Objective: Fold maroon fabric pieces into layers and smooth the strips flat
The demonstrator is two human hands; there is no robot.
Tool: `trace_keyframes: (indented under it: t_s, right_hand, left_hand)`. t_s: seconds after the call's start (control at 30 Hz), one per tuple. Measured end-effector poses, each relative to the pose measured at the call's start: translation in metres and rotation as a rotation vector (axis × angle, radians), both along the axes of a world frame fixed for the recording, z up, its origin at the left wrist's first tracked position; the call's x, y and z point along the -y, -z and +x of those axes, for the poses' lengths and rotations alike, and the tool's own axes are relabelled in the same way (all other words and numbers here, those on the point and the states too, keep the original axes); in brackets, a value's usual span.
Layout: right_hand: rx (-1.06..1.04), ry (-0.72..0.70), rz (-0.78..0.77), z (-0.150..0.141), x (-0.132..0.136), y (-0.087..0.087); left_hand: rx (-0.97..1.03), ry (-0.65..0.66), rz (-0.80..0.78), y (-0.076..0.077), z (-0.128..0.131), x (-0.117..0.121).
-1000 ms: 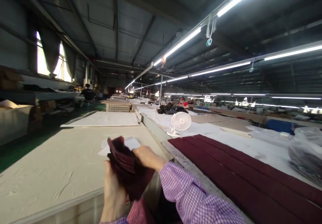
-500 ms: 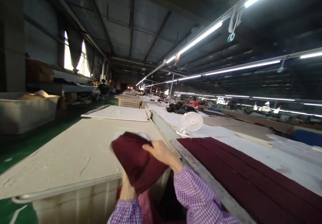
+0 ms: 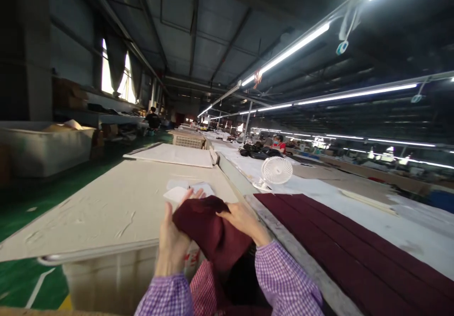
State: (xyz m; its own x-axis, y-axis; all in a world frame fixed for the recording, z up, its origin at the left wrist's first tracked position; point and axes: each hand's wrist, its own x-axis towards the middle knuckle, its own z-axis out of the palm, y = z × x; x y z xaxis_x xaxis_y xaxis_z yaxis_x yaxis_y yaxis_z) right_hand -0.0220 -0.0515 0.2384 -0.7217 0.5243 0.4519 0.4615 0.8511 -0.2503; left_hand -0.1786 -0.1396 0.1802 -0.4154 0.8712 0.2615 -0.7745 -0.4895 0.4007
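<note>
A piece of maroon fabric (image 3: 213, 233) hangs in loose folds between my hands, above the near edge of the cream board. My right hand (image 3: 243, 219) grips its upper right edge, thumb on top and the other fingers hidden behind the cloth. On the left side, my left hand (image 3: 173, 238) is open, with thumb and fingers stretched out and the palm against the fabric. White paper-like pieces (image 3: 179, 191) lie on the board just beyond my left fingertips. Long maroon fabric panels (image 3: 329, 240) are spread flat on the table to the right.
The cream board (image 3: 106, 207) rests over a large pale bin (image 3: 113, 278). On the white table (image 3: 362, 212) stand a small white fan (image 3: 276, 170) and a dark heap (image 3: 260, 151). Another bin (image 3: 53, 148) is at left. A person in red (image 3: 279, 144) sits farther back.
My left hand has come out from under the fabric and opened at its left side. The fabric has shifted right and down, uncovering the white pieces. My right hand keeps its grip.
</note>
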Motion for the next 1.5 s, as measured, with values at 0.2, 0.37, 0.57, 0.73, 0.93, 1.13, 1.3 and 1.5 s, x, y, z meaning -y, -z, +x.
trace_keyframes:
  t_s: [0.2,0.37,0.57,0.73,0.93,1.13,1.3,1.5]
  right_hand:
    - [0.143,-0.045,0.077,-0.005,-0.016,-0.002]
    - [0.216,-0.144,0.077,-0.032,0.012,0.007]
    - [0.092,-0.139,0.052,-0.025,-0.007,-0.005]
    - [-0.283,-0.006,0.089,0.004,-0.037,-0.020]
    - [-0.494,-0.008,0.101,0.038,-0.011,0.000]
    - [-0.414,-0.062,0.085,0.042,0.003,0.016]
    - [-0.373,0.030,-0.008,0.033,-0.001,0.023]
    - [-0.312,0.141,-0.146,0.013,0.000,0.039]
  left_hand:
    - [-0.647,-0.586,-0.162,-0.005,-0.026,0.018]
    - [-0.956,-0.247,-0.260,0.017,-0.008,-0.003]
    - [-0.875,-0.056,-0.284,0.035,0.006,-0.017]
    - [-0.621,0.054,-0.350,0.044,0.017,-0.030]
    - [-0.372,0.038,-0.349,0.036,0.025,-0.033]
    - [-0.327,0.044,-0.302,0.028,0.029,-0.028]
    - [-0.316,0.004,-0.280,0.027,0.026,-0.027]
    - [-0.255,-0.093,-0.263,0.032,0.021,-0.030]
